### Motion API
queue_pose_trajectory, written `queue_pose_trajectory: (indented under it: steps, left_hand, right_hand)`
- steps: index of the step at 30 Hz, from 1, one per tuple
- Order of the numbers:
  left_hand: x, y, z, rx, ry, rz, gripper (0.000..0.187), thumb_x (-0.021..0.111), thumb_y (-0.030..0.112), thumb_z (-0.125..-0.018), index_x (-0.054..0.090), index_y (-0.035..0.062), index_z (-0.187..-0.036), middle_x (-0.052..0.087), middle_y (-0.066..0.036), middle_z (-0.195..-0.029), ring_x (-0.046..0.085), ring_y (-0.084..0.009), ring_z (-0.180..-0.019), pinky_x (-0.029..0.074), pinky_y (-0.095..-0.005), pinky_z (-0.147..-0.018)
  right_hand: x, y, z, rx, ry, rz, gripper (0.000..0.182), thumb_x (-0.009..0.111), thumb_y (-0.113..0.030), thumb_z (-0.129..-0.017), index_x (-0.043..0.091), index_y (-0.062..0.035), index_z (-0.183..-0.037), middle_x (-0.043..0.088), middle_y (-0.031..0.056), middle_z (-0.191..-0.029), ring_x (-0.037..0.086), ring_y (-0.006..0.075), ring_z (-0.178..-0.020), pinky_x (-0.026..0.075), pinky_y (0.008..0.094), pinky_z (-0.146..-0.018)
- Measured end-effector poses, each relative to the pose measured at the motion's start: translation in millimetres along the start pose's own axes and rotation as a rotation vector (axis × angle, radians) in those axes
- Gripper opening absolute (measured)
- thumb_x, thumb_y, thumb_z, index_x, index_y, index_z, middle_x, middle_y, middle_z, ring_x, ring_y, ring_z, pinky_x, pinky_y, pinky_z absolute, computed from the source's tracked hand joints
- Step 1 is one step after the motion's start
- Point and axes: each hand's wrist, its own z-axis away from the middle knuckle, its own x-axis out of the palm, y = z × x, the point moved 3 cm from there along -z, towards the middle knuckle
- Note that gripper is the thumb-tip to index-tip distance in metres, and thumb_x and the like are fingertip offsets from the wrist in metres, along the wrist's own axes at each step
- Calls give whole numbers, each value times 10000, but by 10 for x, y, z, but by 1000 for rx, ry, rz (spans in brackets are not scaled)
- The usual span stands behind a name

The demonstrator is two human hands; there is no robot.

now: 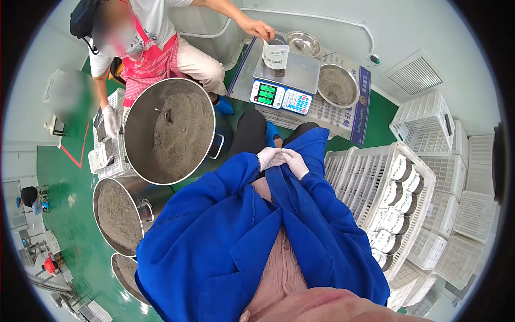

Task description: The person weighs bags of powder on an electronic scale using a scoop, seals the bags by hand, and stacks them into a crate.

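My left hand (270, 158) and my right hand (295, 162), both in white gloves, rest together in front of my blue coat (214, 225). Their fingers are pressed together and overlap, with no object visible in them. Beyond them a digital scale (281, 98) with lit green displays stands on a table (343, 115). A co-worker's bare hand (258, 29) holds the top of a labelled pouch (274, 56) on the scale's metal plate. A metal bowl of grey-brown powder (338, 85) stands to the right of the scale.
Large metal drums of powder (182, 134) stand at the left beside the seated co-worker (155, 51). Near my right side, a white crate (424, 206) holds several filled pouches (394, 220). More white crates (445, 172) are stacked by the wall. Another metal bowl (303, 43) sits behind the scale.
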Motion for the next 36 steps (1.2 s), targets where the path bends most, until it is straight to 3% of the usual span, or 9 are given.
queue_pose_trajectory:
  steps: [10, 13, 17, 18, 19, 22, 29, 32, 36]
  left_hand:
    - [99, 57, 96, 6, 10, -23, 362, 416, 308, -1090, 642, 65, -1236, 728, -80, -1078, 684, -163, -941, 556, -315, -884]
    - [102, 47, 90, -4, 3, -54, 373, 483, 331, -1070, 655, 20, -1184, 719, -125, -1162, 695, -233, -1029, 548, -351, -906]
    - [119, 52, 96, -20, 28, -87, 360, 542, 347, -1051, 701, 26, -1075, 736, -116, -1095, 704, -237, -988, 551, -346, -883]
    - [101, 36, 62, -23, 39, -94, 355, 553, 348, -1047, 711, 30, -1048, 740, -113, -1074, 706, -235, -974, 551, -344, -874]
    - [93, 24, 33, -26, 48, -102, 352, 565, 348, -1042, 721, 33, -1020, 744, -110, -1052, 708, -233, -959, 552, -342, -866]
    - [143, 50, 58, -34, 74, -102, 342, 588, 351, -1033, 736, 50, -967, 748, -93, -1002, 703, -206, -902, 552, -329, -832]
    - [253, 86, 104, -29, 87, -121, 309, 594, 325, -1031, 739, 62, -961, 736, -44, -932, 673, -142, -803, 544, -280, -746]
    - [223, 71, 76, -34, 102, -114, 300, 597, 320, -1030, 741, 68, -957, 732, -31, -907, 668, -131, -784, 542, -276, -732]
    - [215, 71, 45, -62, 105, -103, 301, 588, 316, -1038, 737, 65, -963, 723, -25, -902, 658, -125, -785, 543, -278, -752]
  right_hand:
    - [28, -99, 9, 56, 4, -57, 334, 535, -59, -992, 630, 45, -1294, 699, 126, -1222, 653, 209, -1135, 496, 313, -1020]
    - [-124, -405, 63, -123, 3, 333, 307, 563, -89, -992, 661, 32, -1258, 713, 146, -1216, 664, 233, -1146, 492, 324, -1031]
    - [-731, -961, -16, -284, 275, 246, 270, 648, -126, -964, 702, 16, -1188, 718, 149, -1232, 661, 254, -1185, 479, 348, -1058]
    - [-958, -1078, -56, -283, 341, 245, 308, 650, -87, -955, 675, 14, -1245, 716, 158, -1233, 664, 244, -1167, 490, 341, -1041]
    - [-1157, -1152, -111, -267, 401, 229, 389, 613, -151, -1013, 596, -11, -1375, 707, 89, -1226, 700, 164, -1010, 519, 283, -867]
    - [-1922, -1058, -479, -140, 550, 237, 509, 620, -158, -1010, 480, 12, -1469, 706, 102, -1214, 697, 147, -947, 522, 280, -797]
    - [-3035, -853, -1486, -14, 703, 745, 822, 706, -345, -899, 363, 50, -1534, 752, 186, -1080, 735, 273, -965, 565, 378, -871]
    - [-2999, -913, -1723, -171, 895, 1079, 593, 678, -226, -968, 485, 9, -1478, 747, 153, -1007, 727, 178, -779, 587, 317, -709]
    - [-3080, -853, -2023, 45, 744, 676, 514, 656, -191, -988, 527, 14, -1441, 758, 121, -960, 720, 157, -740, 575, 308, -677]
